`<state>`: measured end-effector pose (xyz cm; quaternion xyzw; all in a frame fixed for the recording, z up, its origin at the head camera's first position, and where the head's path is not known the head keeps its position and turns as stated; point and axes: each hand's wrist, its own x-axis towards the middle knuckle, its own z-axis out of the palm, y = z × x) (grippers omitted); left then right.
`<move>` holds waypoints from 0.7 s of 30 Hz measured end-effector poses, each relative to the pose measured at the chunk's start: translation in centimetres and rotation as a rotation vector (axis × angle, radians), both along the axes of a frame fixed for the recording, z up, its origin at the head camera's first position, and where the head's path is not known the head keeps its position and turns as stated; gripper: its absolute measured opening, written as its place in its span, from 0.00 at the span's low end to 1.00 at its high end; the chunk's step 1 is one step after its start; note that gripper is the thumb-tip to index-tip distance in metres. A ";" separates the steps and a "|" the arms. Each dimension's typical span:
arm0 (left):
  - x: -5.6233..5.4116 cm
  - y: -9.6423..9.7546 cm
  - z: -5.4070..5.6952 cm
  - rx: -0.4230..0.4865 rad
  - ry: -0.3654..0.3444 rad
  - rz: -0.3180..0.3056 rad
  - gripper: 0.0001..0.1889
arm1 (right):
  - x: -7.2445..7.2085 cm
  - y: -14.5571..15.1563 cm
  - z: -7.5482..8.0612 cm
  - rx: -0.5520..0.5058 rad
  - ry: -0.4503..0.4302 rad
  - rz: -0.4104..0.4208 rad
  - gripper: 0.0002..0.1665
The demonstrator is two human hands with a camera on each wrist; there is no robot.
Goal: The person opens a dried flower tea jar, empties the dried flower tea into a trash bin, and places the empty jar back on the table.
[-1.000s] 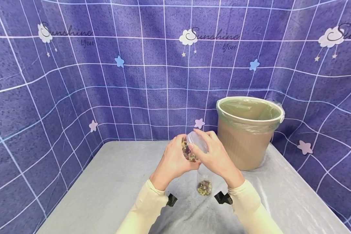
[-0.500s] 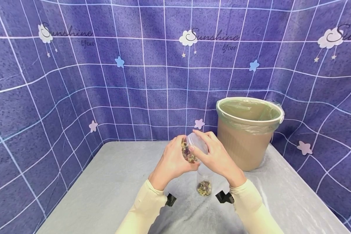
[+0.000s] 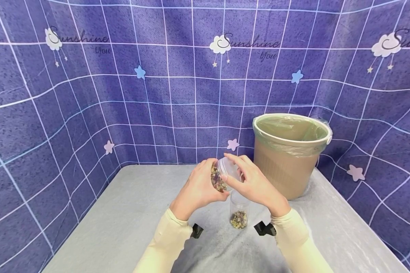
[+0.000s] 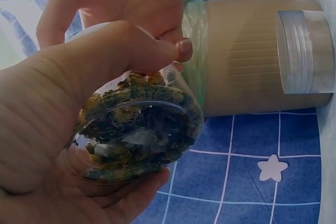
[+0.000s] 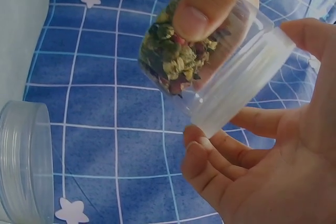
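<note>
My left hand grips a clear plastic jar round its body, tilted above the table. Dried flower buds in yellow, green and dark red partly fill it, heaped toward the base in the left wrist view. Fingers and thumb of my right hand hold the translucent screw lid by its edge. That lid sits on the jar's mouth; whether it is loose I cannot tell. Below both hands, a second clear jar stands upright, with similar dried flowers in its lower part. My hands partly hide the held jar.
A beige bin with a green liner stands behind my right hand at the back right of the grey-covered table. A purple grid-patterned cloth hangs round the back and sides.
Both hands have shifted slightly, and the held jar with its lid has moved a little left. My right fingers have changed position slightly round the lid. The standing jar has stayed put.
</note>
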<state>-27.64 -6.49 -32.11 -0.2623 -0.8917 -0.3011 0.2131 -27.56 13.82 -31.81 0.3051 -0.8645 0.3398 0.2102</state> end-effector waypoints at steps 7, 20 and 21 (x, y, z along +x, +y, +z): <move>0.0 -0.3 0.1 -0.034 0.009 -0.016 0.45 | -0.2 0.5 0.0 0.014 -0.031 0.040 0.39; 0.0 -0.6 0.1 -0.090 0.026 -0.033 0.44 | -0.4 1.0 0.2 0.023 -0.109 0.107 0.42; 0.0 -0.6 0.1 -0.092 0.025 -0.034 0.44 | -0.4 1.1 0.2 0.024 -0.110 0.112 0.42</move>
